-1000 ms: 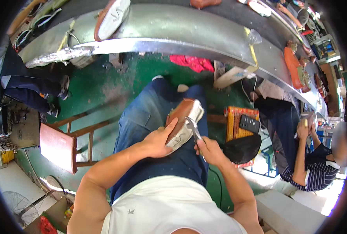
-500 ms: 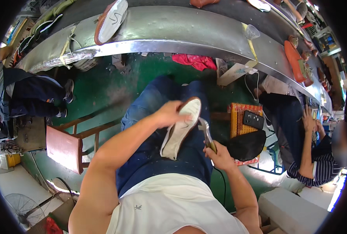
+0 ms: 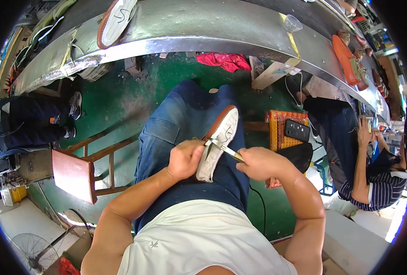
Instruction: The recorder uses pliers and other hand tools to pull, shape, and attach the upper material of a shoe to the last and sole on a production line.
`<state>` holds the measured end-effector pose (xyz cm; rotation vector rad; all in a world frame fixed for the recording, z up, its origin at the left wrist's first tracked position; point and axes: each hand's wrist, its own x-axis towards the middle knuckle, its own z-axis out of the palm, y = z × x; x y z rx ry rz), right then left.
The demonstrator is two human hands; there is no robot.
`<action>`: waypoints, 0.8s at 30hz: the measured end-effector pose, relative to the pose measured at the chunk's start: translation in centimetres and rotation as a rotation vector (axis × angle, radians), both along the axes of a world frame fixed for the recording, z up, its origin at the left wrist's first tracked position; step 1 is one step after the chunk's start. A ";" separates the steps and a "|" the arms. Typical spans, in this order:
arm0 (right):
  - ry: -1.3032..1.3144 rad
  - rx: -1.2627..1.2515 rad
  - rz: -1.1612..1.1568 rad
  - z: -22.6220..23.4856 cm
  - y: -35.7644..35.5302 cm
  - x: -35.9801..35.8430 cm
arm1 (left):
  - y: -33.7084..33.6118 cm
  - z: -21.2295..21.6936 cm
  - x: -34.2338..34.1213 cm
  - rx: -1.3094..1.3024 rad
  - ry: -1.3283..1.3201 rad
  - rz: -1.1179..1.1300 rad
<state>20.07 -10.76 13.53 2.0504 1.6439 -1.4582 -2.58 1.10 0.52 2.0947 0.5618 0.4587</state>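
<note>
A shoe (image 3: 227, 129) lies across my lap with its pale underside up. Its edge is brown, and a dark squiggle marks the middle. My left hand (image 3: 186, 159) is closed at the shoe's left side, thumb near the middle of the edge. In my right hand (image 3: 260, 163) is a pair of metal pincers (image 3: 230, 152), held by the handles. Their head rests over the middle of the underside, close to my left thumb. Part of the shoe's left edge is hidden by my hand.
A long metal bench (image 3: 189, 27) curves ahead, bearing another shoe (image 3: 117, 21) and an orange shoe (image 3: 345, 59). A wooden stool (image 3: 73, 175) stands left. At right are a beaded seat (image 3: 276, 133) with a phone (image 3: 297, 130), and a seated co-worker (image 3: 376, 191).
The pincers have moved left from beside the shoe onto its underside. My left hand has dropped from the shoe's upper part to its left side.
</note>
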 end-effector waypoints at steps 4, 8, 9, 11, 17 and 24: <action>-0.027 0.109 -0.043 -2.6 0.2 -0.7 | -0.5 -5.6 0.7 -1.182 -0.235 0.025; 0.133 0.270 -0.368 -7.6 -2.8 -2.8 | 0.4 -3.9 1.8 -1.258 -0.215 0.008; 0.135 0.326 -0.492 -8.8 -3.6 -4.3 | 0.7 -4.1 2.1 -1.258 -0.216 0.010; 0.179 0.318 -0.656 -8.9 -3.9 -6.0 | 0.9 -5.2 2.4 -1.040 -0.127 -0.021; -0.417 0.705 -0.057 -6.1 -2.3 -0.9 | 0.0 -6.5 2.7 -0.899 -0.142 0.034; 0.644 -0.153 -0.732 -5.8 0.5 2.9 | 0.0 -5.7 3.1 -0.695 -0.085 0.055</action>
